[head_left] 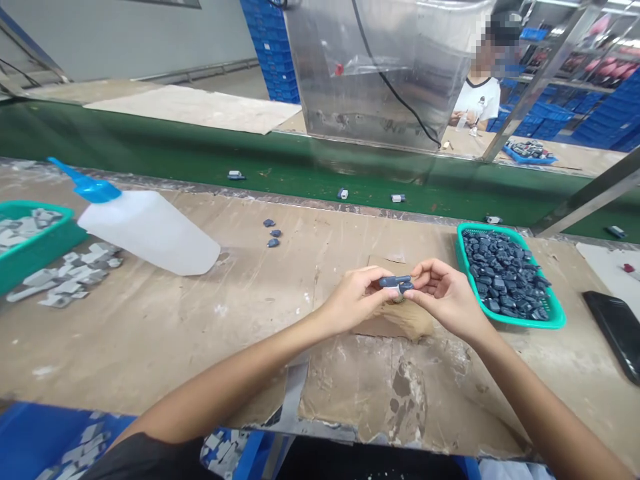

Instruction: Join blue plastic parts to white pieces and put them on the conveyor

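Observation:
Between my two hands is a small dark blue plastic part with a light grey piece on it (395, 282). My left hand (359, 297) pinches its left end with thumb and fingers. At the other end, my right hand (443, 293) has thumb and fingertips closed on the part. Below the hands lies a brownish cardboard pad (395, 325) on the covered bench. A teal basket heaped with dark blue parts (503, 277) stands just right of my right hand. Three loose dark blue pieces (275, 233) lie to the left, beyond my left hand.
A white squeeze bottle with blue nozzle (150, 230) stands on the left, near loose light grey pieces (70, 277) and another teal basket (45, 250). A green conveyor belt (190, 157) carries several small parts. A black phone (613, 330) lies far right. Another person (480, 100) works across the belt.

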